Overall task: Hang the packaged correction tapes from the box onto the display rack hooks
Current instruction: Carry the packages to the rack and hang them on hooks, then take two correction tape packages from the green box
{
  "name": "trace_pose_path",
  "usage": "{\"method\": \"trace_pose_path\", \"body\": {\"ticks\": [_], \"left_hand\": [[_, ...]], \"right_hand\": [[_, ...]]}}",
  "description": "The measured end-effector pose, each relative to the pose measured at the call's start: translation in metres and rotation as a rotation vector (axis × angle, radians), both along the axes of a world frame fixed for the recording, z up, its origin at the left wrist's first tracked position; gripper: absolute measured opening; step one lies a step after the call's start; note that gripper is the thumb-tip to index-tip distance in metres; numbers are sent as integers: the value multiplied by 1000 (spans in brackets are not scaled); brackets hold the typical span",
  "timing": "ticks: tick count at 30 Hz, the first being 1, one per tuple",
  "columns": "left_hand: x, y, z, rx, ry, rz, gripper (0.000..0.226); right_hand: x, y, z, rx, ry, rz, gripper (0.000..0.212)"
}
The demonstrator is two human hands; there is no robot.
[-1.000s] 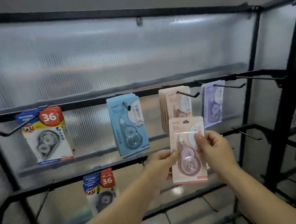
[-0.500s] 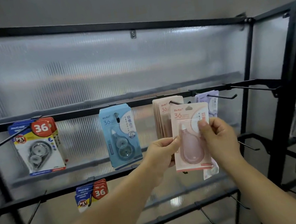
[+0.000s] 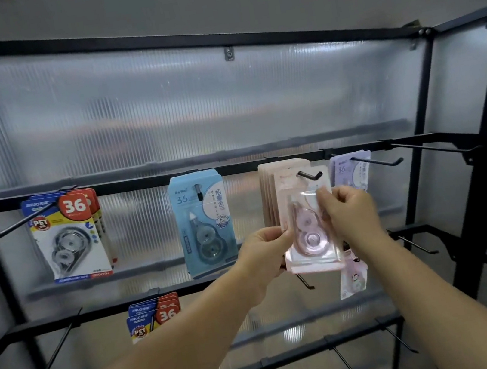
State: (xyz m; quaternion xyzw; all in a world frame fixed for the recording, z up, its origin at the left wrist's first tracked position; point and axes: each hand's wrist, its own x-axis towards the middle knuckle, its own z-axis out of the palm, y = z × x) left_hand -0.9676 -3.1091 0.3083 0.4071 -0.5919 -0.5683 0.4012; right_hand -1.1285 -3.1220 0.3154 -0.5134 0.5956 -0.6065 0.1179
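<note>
Display rack (image 3: 128,185): black frame with ribbed translucent backing. The upper rail carries the hooks, with blue packs (image 3: 202,222) left of the work spot and lilac packs (image 3: 349,168) to its right.
Pink stack (image 3: 268,187): packs already hung, set back towards the rail.
Pink pack (image 3: 309,239): the correction tape in hand. It is upright, faces the viewer and sits just in front of the stack, between the two hands. Its header is at the hook tip, and the hang hole looks threaded, though the view is soft there.
Left hand (image 3: 264,250): pinches the pack's left edge, low down.
Right hand (image 3: 351,215): fingers curled, pinching the right edge beside the blister top.
Hook (image 3: 308,175): upturned tip shows in front of the header.
Step in hand: seat the pack — keep it square, carry the hole over the upturned tip and slide it back to the stack. Release only once it hangs freely.
</note>
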Motion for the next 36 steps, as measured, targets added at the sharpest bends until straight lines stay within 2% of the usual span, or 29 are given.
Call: {"method": "trace_pose_path", "body": {"ticks": [3, 7, 9, 11, 14, 18, 21, 24, 29, 32, 34, 36], "left_hand": [[9, -8, -2, -27, -111, 177, 11], [28, -13, -3, -6, -178, 256, 8], [36, -12, -6, 4, -201, 266, 10], [42, -9, -11, 29, -202, 256, 10], [53, 2, -22, 65, -207, 269, 13], [93, 31, -44, 71, -275, 319, 8], [154, 55, -53, 64, -298, 390, 17], [245, 98, -53, 53, -315, 567, 23], [424, 239, -59, 97, -305, 929, 20], [538, 362, -74, 146, -324, 1206, 23], [586, 420, -79, 173, -393, 1313, 19], [634, 494, -86, 241, -411, 1446, 18]], "right_hand": [[0, -28, 13, 144, 138, -76, 39], [-6, -44, 14, 363, 378, -234, 60], [-1, -36, 9, 375, 444, -293, 64], [14, -21, -6, 299, 469, -241, 56], [49, 5, -46, 120, 486, -71, 51], [115, 26, -92, 159, 562, 189, 54], [186, 38, -98, 117, 646, 376, 52], [281, 63, -86, 17, 664, 526, 55], [482, 159, -85, -73, 750, 815, 55], [617, 269, -94, -72, 716, 1113, 54], [674, 326, -97, -51, 666, 1272, 53], [737, 394, -103, -102, 708, 1429, 53]]}}
